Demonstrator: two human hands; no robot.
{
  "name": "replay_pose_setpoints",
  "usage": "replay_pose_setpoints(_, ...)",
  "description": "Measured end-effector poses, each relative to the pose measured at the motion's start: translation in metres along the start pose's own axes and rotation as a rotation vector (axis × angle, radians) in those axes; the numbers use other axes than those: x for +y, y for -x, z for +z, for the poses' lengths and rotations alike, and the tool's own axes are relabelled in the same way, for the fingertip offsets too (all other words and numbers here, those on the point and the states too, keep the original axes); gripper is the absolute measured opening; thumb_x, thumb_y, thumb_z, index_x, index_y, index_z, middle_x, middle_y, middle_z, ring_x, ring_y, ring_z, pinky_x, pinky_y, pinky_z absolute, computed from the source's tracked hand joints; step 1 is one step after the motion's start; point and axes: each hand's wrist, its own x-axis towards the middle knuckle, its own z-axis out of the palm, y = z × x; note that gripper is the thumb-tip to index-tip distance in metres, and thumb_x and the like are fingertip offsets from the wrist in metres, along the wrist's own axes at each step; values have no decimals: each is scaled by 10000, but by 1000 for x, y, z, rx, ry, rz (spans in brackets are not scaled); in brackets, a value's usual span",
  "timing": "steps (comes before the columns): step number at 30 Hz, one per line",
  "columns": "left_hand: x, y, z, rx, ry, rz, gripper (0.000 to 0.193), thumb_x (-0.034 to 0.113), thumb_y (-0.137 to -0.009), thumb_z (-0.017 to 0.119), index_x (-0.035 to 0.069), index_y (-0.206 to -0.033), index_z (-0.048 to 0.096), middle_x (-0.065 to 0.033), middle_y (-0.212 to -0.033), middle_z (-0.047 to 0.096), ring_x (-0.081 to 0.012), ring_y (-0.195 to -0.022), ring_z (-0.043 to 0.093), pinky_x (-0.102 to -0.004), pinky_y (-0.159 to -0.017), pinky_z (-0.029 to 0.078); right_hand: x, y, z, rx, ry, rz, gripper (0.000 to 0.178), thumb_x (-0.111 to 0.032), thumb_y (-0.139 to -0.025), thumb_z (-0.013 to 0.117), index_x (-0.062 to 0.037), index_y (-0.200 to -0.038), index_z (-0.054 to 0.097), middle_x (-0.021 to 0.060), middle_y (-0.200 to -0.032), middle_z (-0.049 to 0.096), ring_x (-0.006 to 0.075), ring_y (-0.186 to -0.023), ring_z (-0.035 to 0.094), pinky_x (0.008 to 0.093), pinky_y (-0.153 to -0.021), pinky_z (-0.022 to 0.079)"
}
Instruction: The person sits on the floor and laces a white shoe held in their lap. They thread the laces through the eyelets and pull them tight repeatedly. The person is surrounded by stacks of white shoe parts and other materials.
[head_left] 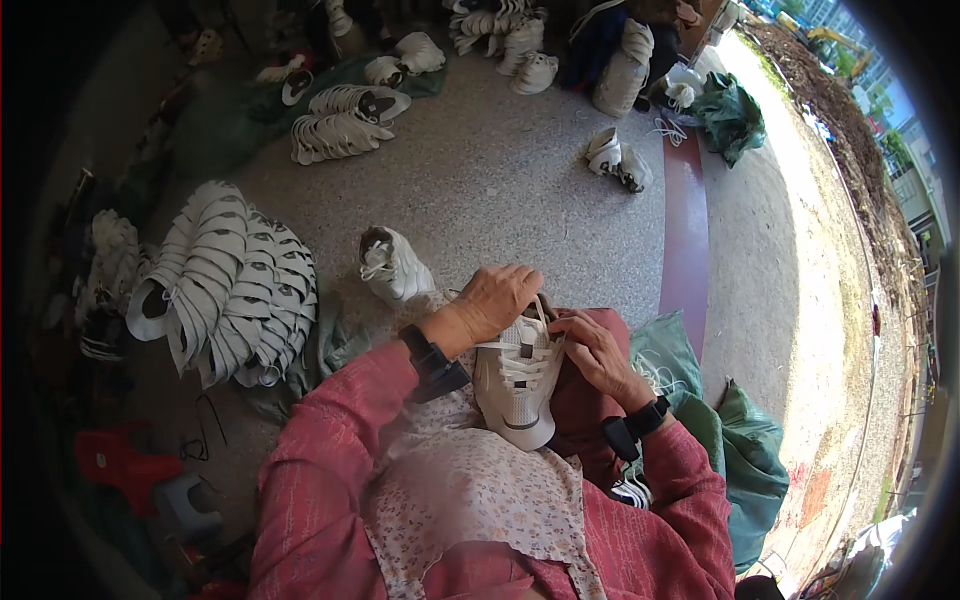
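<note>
A white shoe upper (pixel 518 390) with crisscrossed white laces lies across my lap, toe toward me. My left hand (pixel 493 303) is closed over the far left of its opening, its fingers curled and their tips hidden. At the right edge of the opening, beside the upper lace rows, my right hand (pixel 598 357) grips the upper with bent fingers. Just left of the far end of my lap stands another laced white shoe upper (pixel 396 265).
Nested white shoe uppers (pixel 225 285) form a big stack at left; a smaller stack (pixel 350 120) lies farther off. A pair of uppers (pixel 618 160) sits on the speckled floor. Green sacks (pixel 745 460) stand at my right, white laces (pixel 657 375) beside them. A red object (pixel 115 465) is lower left.
</note>
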Motion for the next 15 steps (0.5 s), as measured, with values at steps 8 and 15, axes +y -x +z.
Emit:
replay_pose_setpoints(8, 17, 89, -79, -520, 1230, -1011, 420, 450, -1024, 559, 60, -1175, 602, -27, -812, 623, -134, -642, 593, -292, -582, 485, -31, -21, 20, -42, 370, 191, 182, -214, -953, 622, -34, -968, 602, 115, -889, 574, 334, -806, 627, 426, -706, 499)
replay_pose_setpoints(15, 45, 136, -58, 71, 2278, -994, 460, 382, -1029, 567, 47, -1341, 523, -23, -856, 599, -132, -732, 583, -272, -626, 491, -54, -3, 16, 5, -835, 558, 60, -123, -1006, 569, -64, -1004, 559, 28, -815, 578, 157, -641, 555, 288, -539, 409)
